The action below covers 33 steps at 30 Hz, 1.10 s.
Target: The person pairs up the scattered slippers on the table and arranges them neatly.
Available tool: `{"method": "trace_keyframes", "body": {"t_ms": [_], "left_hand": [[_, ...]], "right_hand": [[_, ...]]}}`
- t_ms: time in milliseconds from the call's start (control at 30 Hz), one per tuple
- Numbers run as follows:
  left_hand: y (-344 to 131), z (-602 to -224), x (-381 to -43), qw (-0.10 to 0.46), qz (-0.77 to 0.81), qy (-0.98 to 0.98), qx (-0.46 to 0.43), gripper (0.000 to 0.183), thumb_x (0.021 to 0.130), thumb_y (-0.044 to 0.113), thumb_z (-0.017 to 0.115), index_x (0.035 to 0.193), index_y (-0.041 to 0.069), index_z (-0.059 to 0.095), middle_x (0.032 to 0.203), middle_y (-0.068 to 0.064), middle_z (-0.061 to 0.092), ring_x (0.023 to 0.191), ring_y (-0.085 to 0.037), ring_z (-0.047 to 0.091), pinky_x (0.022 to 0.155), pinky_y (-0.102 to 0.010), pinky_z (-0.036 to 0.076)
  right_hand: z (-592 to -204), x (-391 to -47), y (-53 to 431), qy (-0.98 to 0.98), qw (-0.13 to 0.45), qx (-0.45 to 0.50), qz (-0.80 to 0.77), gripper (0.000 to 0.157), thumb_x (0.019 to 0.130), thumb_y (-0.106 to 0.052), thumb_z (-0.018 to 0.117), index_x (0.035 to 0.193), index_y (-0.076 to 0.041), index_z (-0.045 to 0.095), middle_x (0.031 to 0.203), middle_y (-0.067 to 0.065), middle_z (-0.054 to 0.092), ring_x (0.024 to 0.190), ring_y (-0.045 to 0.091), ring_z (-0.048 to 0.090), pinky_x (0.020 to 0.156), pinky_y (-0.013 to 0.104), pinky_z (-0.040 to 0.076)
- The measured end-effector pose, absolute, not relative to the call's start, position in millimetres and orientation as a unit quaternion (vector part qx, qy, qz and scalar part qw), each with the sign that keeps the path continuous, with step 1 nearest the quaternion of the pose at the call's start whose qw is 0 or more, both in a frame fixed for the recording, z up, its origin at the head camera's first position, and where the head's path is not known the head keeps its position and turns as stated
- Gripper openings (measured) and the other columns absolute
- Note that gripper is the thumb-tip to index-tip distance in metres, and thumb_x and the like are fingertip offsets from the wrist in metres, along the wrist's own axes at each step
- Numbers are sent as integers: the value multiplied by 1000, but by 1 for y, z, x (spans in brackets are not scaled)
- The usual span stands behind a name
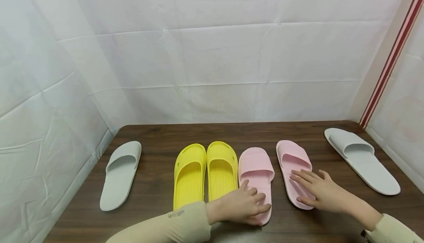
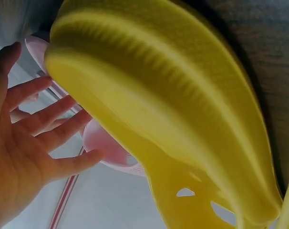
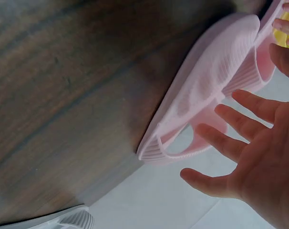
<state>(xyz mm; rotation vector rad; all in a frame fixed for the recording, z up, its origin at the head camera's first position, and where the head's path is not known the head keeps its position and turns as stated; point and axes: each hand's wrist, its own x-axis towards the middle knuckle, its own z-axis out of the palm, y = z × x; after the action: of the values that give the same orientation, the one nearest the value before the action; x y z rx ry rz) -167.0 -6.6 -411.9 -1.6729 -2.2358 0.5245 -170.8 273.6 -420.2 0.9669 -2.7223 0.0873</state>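
Two pink slippers lie right of centre in the head view. Over the heel half of the left pink slipper (image 1: 255,162) is my left hand (image 1: 240,204), its fingers spread. My right hand (image 1: 322,191) hovers at the right pink slipper (image 1: 293,151), fingers spread, thumb near its heel edge. In the right wrist view a gap shows between that hand (image 3: 263,143) and the pink slipper (image 3: 206,81). The left wrist view has my spread left hand (image 2: 44,138) beside a yellow slipper (image 2: 149,105). Neither hand grips anything.
A pair of yellow slippers (image 1: 190,158) stands side by side left of the pink ones. One white slipper (image 1: 120,177) lies at the far left, another white slipper (image 1: 367,162) at the far right. White sheets (image 1: 215,52) hang behind the brown wooden table (image 1: 155,136).
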Motion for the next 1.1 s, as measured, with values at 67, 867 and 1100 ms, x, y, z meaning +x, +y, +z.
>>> {"method": "trace_keyframes", "body": {"t_ms": [67,867,1100], "left_hand": [[-8,-412,-166,152,188,-775,-583,44,86,59,39,119,33,49,103,8,53,89,-9,52,83,-41,43],[-3,-404,-165,96,208,-794,-564,49,79,61,49,122,36,48,107,9,54,91,-9,53,87,-44,42],[-2,-405,-167,98,206,-799,-556,49,79,60,50,121,35,49,106,9,54,90,-9,54,87,-44,41]], "right_hand": [[-423,-169,274,-933,130,335,20,57,75,-50,63,121,-16,54,124,3,54,110,25,49,79,59,34],[-428,-166,276,-933,108,343,19,66,67,-53,67,121,-19,52,124,7,52,107,27,50,77,61,35],[-428,-165,275,-929,106,354,21,65,68,-54,66,122,-20,51,124,6,52,108,27,49,76,62,35]]}}
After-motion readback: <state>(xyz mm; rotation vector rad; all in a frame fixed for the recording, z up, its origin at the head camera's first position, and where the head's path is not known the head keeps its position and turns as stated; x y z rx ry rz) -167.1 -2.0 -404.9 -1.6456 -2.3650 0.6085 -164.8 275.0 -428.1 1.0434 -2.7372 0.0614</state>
